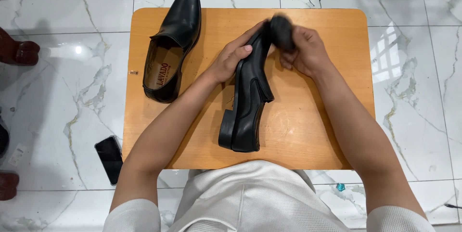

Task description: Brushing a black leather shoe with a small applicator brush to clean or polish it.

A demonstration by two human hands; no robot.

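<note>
The marble floor spreads white with grey and gold veins all around, with open room to the right and beyond the far edge. On it sits a low wooden table, rounded at the corners, its right half and near edge bare. The person's white lap presses against the near edge. Across the middle of the table a black shoe lies tipped on its side, heel toward the person, toe pointing away. The left hand grips it along the upper near the toe, fingers wrapped over the leather. The right hand is clenched around a dark pad pressed to the toe. A second shoe stands upright at the far left corner, its toe overhanging the edge, a tan insole with a red printed label showing inside. A black phone lies on the floor just beside the near left corner. Dark shoes edge in at far left.
</note>
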